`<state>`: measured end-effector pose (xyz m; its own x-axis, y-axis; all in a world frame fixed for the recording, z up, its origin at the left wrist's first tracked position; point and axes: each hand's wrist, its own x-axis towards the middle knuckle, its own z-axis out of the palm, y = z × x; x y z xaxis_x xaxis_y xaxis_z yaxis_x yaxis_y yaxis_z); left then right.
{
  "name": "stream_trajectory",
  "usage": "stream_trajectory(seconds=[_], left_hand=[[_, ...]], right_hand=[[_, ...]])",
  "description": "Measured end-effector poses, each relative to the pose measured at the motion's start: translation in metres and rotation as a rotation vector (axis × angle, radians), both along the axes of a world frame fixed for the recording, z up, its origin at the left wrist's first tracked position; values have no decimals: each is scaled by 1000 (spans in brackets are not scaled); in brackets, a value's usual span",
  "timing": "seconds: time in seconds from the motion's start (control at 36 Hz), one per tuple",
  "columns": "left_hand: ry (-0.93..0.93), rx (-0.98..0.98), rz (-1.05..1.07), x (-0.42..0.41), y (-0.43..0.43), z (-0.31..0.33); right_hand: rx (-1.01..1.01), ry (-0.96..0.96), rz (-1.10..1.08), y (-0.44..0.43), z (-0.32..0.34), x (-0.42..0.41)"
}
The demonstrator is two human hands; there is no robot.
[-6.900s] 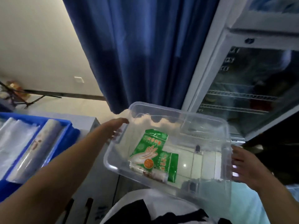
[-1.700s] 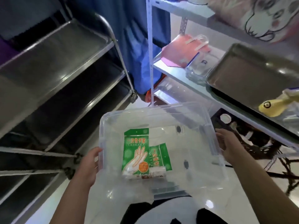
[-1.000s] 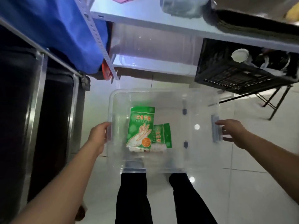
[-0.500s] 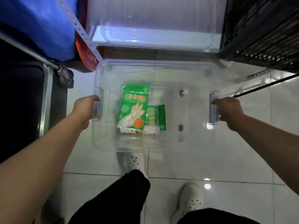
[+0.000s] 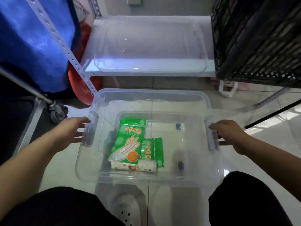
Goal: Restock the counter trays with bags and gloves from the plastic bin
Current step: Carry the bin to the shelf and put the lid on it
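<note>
Now the bin point(image 5: 151, 98) sits lower than half a second ago, down by the floor point(image 5: 268, 128). Back then both hands held its handles tight. The left hand point(image 5: 71, 129) now has straight, open fingers that only touch the left handle. The right hand point(image 5: 228, 132) lies loose and open against the right handle. The packs inside have not moved.

Behind the bin is a low white shelf with another clear tub point(image 5: 151, 46) on it. A black crate point(image 5: 257, 38) with many small holes stands at the right of that tub. A grey post point(image 5: 71, 56) with holes slants past the bin's far left corner. A blue cloth point(image 5: 32, 43), a red thing point(image 5: 79, 88) and a small wheel point(image 5: 57, 111) are at the left. Two dark knees and a white shoe point(image 5: 125, 209) are close to the bin's near side.

The bin is clear plastic with round corners, so the shiny floor tiles show through it. A flat green glove pack point(image 5: 128, 141) lies in the middle, shiny, with a hand drawn on it. A smaller green pack point(image 5: 153, 149) touches its right side. A white roll point(image 5: 135, 167) lies across their near ends.
</note>
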<state>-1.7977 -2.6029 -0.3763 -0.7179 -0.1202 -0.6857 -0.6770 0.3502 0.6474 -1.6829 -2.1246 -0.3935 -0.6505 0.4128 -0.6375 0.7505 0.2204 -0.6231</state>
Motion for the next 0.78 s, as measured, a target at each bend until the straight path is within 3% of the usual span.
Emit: stream_trajectory(seconds=[0.17, 0.33, 0.39, 0.5, 0.58, 0.67, 0.78], left_hand=[[11, -228, -193, -6, 4, 27], [221, -448, -392, -1, 57, 64], [271, -656, -440, 8, 79, 63], [262, -976, -864, 39, 105, 44], [171, -867, -1032, 51, 99, 40], [280, -576, -831, 55, 96, 53], [440, -485, -647, 62, 94, 62]], right_hand=[[227, 202, 110, -12, 7, -2], [513, 366, 470, -45, 48, -60], [610, 371, 571, -56, 56, -91], [819, 301, 755, -70, 55, -150], [932, 211, 857, -75, 45, -178], [965, 215, 815, -81, 36, -185], [1153, 315, 792, -85, 23, -173]])
